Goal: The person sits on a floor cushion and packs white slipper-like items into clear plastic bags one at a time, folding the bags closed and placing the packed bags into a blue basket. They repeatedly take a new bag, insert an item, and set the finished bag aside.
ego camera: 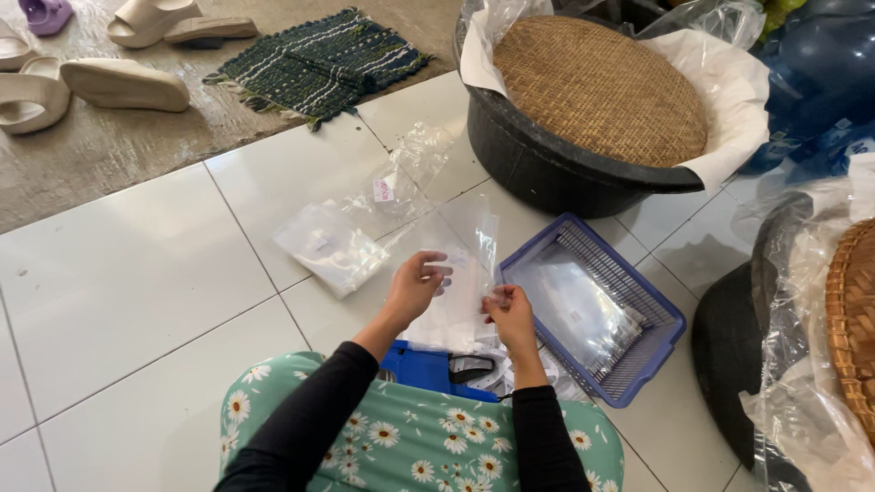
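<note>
Both hands — left hand [415, 284] and right hand [510, 310] — pinch a clear plastic bag [467, 264] just beside the blue basket [665, 319].

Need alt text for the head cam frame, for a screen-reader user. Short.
Seen from above, a seated person's left hand and right hand hold a clear plastic bag over a white tiled floor. A blue plastic basket holding more clear bags lies to the right, loose bags to the left. A black tub with a woven lid sits beyond.
</note>
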Demonstrator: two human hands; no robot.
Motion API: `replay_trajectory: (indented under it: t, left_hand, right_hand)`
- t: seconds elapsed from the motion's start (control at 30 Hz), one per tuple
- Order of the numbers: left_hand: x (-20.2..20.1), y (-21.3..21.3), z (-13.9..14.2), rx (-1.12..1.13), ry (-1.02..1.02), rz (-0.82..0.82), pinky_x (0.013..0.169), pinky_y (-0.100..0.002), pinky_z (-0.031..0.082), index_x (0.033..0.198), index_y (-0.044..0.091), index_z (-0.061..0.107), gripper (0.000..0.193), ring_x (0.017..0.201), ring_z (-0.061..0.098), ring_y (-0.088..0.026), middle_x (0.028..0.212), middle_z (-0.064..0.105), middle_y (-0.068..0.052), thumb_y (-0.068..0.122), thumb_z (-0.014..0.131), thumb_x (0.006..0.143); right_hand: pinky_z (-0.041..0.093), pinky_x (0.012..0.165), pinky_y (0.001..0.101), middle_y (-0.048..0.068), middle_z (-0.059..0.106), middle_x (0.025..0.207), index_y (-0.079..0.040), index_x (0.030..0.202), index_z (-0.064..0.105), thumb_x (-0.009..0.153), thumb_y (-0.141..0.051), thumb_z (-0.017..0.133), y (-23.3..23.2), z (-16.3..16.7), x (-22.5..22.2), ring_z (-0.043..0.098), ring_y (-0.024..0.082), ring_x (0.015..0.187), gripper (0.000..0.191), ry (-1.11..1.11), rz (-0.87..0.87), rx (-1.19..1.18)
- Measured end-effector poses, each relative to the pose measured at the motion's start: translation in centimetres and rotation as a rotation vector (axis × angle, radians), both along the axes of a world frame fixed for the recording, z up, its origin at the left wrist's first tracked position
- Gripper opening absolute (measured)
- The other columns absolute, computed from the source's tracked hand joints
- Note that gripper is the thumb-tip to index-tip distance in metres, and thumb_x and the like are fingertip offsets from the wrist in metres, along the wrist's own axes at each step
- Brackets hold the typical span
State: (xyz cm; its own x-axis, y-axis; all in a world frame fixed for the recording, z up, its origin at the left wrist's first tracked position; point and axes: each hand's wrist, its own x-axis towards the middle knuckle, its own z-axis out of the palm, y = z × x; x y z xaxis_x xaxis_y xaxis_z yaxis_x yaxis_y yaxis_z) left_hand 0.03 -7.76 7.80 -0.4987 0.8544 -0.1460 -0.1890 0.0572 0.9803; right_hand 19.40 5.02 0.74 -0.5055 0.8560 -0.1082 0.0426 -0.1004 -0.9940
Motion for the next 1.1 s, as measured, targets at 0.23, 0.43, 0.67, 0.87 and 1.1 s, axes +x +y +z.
replay_trajectory:
  t: [0.23, 0.43, 0.67, 0.87, 1.1]
  left_hand:
    - [-4.3, -1.9, 1.6, -0.011, 0.37, 0.359, 0.072, -0.031, 0.059, 0.128, 0.005, 0.059, 0.032, 0.085, 0.075, -0.018, 0.106, 0.079, -0.013, -0.001, 0.055, 0.097]
    - [-7.8, -3.4, 1.7, 0.236, -0.04, 0.655, 0.086, -0.027, 0.061, 0.139, 0.001, 0.042, 0.038, 0.105, 0.072, -0.018, 0.126, 0.068, -0.018, -0.001, 0.049, 0.101]
    - [-5.4, -1.2, -1.0, 0.269, -0.044, 0.526, 0.079, -0.028, 0.057, 0.14, 0.002, 0.044, 0.039, 0.094, 0.07, -0.019, 0.114, 0.069, -0.018, -0.003, 0.049, 0.102]
    - [-2.2, -0.1, -2.7, 0.151, -0.094, 0.301, 0.077, -0.029, 0.058, 0.138, 0.004, 0.046, 0.043, 0.094, 0.072, -0.018, 0.111, 0.073, -0.014, -0.004, 0.056, 0.096]
    - [-0.9, 0.0, -4.0, 0.029, -0.072, 0.265, 0.076, -0.03, 0.06, 0.128, 0.004, 0.059, 0.033, 0.092, 0.074, -0.02, 0.108, 0.076, -0.015, 0.0, 0.058, 0.096]
  right_hand:
    - [0.048, 0.055, 0.029, 0.008, 0.072, 0.088, -0.004, 0.104, 0.062, 0.105, -0.016, 0.054, -0.5, -0.1, -0.8, 0.067, 0.015, 0.068, 0.015, -0.014, -0.076, -0.12]
    - [0.039, 0.047, 0.0274, 0.004, 0.062, 0.078, -0.002, 0.108, 0.07, 0.1, -0.01, 0.059, -2.7, -0.8, -1.6, 0.051, 0.014, 0.057, 0.015, -0.186, 0.024, -0.123]
    - [0.051, 0.056, 0.0359, 0.008, 0.064, 0.08, -0.003, 0.12, 0.052, 0.091, -0.012, 0.067, -4.4, -0.1, -2.4, 0.064, 0.02, 0.066, 0.034, -0.48, -0.073, 0.098]
    - [0.053, 0.074, 0.0331, 0.009, 0.069, 0.095, -0.007, 0.109, 0.067, 0.102, -0.028, 0.064, -2.7, 1.7, -1.4, 0.065, 0.019, 0.085, 0.023, -0.319, -0.18, 0.471]
    - [0.047, 0.053, 0.0284, 0.008, 0.07, 0.084, 0.001, 0.112, 0.066, 0.092, -0.008, 0.07, -1.3, 1.0, -1.5, 0.062, 0.013, 0.066, 0.022, -0.048, 0.059, -0.012]
